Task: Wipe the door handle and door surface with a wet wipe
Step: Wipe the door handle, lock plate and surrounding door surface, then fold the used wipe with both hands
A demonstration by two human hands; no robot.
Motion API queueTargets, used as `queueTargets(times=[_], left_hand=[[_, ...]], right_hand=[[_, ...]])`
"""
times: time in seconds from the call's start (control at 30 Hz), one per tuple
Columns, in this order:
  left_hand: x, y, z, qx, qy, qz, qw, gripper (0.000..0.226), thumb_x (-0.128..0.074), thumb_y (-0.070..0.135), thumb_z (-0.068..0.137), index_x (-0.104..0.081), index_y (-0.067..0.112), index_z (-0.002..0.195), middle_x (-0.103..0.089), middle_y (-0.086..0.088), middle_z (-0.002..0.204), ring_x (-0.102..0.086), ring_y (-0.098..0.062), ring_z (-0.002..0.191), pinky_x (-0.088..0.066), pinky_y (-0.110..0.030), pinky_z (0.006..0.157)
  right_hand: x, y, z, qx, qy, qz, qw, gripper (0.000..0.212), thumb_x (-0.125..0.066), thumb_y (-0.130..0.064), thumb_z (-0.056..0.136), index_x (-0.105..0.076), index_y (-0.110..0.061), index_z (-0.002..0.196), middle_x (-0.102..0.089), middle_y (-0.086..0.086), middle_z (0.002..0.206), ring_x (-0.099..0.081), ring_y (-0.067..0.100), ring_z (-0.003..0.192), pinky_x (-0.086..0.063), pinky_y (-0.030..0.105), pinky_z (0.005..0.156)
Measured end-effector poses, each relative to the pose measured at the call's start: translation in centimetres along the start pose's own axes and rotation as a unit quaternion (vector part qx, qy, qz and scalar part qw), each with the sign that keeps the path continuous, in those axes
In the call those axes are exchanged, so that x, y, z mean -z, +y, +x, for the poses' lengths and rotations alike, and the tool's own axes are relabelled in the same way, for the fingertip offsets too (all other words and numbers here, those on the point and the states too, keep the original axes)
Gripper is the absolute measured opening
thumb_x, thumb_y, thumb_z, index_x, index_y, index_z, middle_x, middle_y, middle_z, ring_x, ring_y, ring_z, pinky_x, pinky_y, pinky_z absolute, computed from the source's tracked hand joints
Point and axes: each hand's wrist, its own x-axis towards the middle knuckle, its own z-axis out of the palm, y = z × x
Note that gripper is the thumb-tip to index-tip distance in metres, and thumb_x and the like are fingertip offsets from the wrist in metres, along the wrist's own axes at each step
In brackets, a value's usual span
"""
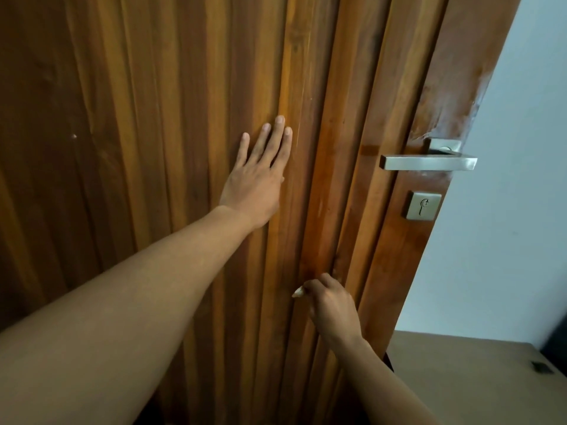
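A brown wooden door (153,118) with vertical grooves fills most of the view. Its square metal lever handle (428,163) sticks out near the right edge, with a metal keyhole plate (422,206) just below. My left hand (257,176) lies flat on the door, fingers spread, left of the handle. Lower down, my right hand (329,305) is pressed against a groove in the door, closed over a wet wipe (297,292). Only a small pale corner of the wipe shows at my fingers.
A whitish smear (451,111) marks the wood above the handle. A pale wall (506,210) stands to the right of the door edge. Beige floor (460,378) shows at the lower right, with a dark object (542,367) on it.
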Motion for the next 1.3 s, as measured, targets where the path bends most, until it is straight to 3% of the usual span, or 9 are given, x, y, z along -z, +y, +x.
queueTargets(times=[0.13,0.3,0.53,0.77,0.87,1.0,1.1,1.2,1.3], left_hand=[[-0.1,0.1,0.0,0.002,0.009,-0.003,1.0,0.079,-0.041,0.015,0.101,0.016,0.01,0.155,0.023,-0.01,0.163,0.016,-0.028,0.151,0.004,-0.05,0.123],[-0.2,0.2,-0.1,0.006,0.009,-0.003,1.0,0.081,-0.043,0.014,0.1,0.017,0.011,0.155,0.022,-0.01,0.164,0.015,-0.028,0.151,0.003,-0.051,0.123],[-0.3,0.3,-0.3,0.0,0.009,0.002,1.0,0.076,-0.039,0.014,0.102,0.016,0.009,0.155,0.023,-0.011,0.163,0.015,-0.028,0.151,0.005,-0.049,0.123],[-1.0,1.0,-2.1,0.016,-0.034,0.0,0.999,0.089,-0.049,0.011,0.098,0.021,0.009,0.153,0.031,-0.01,0.16,0.017,-0.029,0.151,0.005,-0.049,0.122],[-0.9,1.1,-3.6,0.012,-0.081,-0.002,0.997,0.087,-0.046,0.015,0.1,0.025,0.01,0.151,0.036,-0.008,0.158,0.022,-0.027,0.149,0.003,-0.048,0.124],[-0.3,1.5,-5.2,0.014,-0.135,-0.032,0.99,0.078,-0.037,0.022,0.105,0.025,0.012,0.151,0.039,-0.007,0.156,0.022,-0.025,0.149,-0.002,-0.047,0.124],[0.6,2.6,-6.2,0.029,-0.181,-0.062,0.981,0.072,-0.035,0.028,0.106,0.015,0.013,0.155,0.039,-0.007,0.157,0.013,-0.026,0.152,-0.009,-0.046,0.125],[1.7,3.5,-6.7,0.052,-0.206,-0.1,0.972,0.061,-0.039,0.034,0.105,-0.013,0.018,0.158,0.026,-0.006,0.163,-0.011,-0.027,0.152,-0.017,-0.045,0.123],[2.8,4.1,-6.7,0.109,-0.181,-0.179,0.961,0.041,-0.045,0.038,0.102,-0.052,0.029,0.141,-0.038,-0.006,0.157,-0.048,-0.024,0.135,-0.041,-0.041,0.111]], right_hand=[[4.4,-1.7,4.4,-0.015,0.139,0.107,0.984,0.017,-0.06,-0.015,0.09,-0.068,-0.017,0.106,-0.058,-0.006,0.1,-0.052,0.001,0.081,-0.044,0.009,0.07],[6.9,-2.9,8.9,-0.007,0.222,0.086,0.971,0.017,-0.059,-0.013,0.092,-0.069,-0.011,0.106,-0.06,0.0,0.102,-0.057,0.009,0.085,-0.05,0.019,0.071],[1.6,-1.8,3.8,0.0,0.146,0.022,0.989,0.022,-0.064,-0.014,0.087,-0.068,-0.01,0.108,-0.059,0.003,0.099,-0.059,0.016,0.082,-0.053,0.027,0.067],[-0.1,-0.7,-0.4,-0.067,-0.046,0.002,0.997,0.015,-0.063,-0.019,0.09,-0.063,-0.023,0.104,-0.057,-0.006,0.106,-0.058,0.011,0.092,-0.053,0.027,0.081],[1.0,-0.3,-0.7,-0.09,-0.042,0.033,0.995,0.013,-0.063,-0.022,0.09,-0.063,-0.028,0.101,-0.056,-0.01,0.103,-0.056,0.004,0.088,-0.053,0.024,0.079],[3.7,-1.0,0.5,-0.107,0.012,0.129,0.986,0.032,-0.057,-0.017,0.093,-0.061,-0.025,0.123,-0.054,-0.013,0.108,-0.056,0.001,0.092,-0.052,0.019,0.083],[6.2,-2.2,2.0,-0.141,0.04,0.179,0.973,0.027,-0.056,-0.015,0.093,-0.065,-0.024,0.117,-0.053,-0.013,0.104,-0.055,0.0,0.091,-0.049,0.015,0.082],[8.7,-3.4,3.3,-0.165,0.071,0.249,0.952,0.019,-0.057,-0.016,0.094,-0.067,-0.03,0.101,-0.055,-0.014,0.102,-0.06,0.002,0.087,-0.053,0.018,0.076],[11.5,-5.2,4.4,-0.187,0.076,0.363,0.909,0.014,-0.058,-0.017,0.094,-0.068,-0.027,0.095,-0.067,-0.009,0.092,-0.065,0.003,0.075,-0.053,0.018,0.061]])
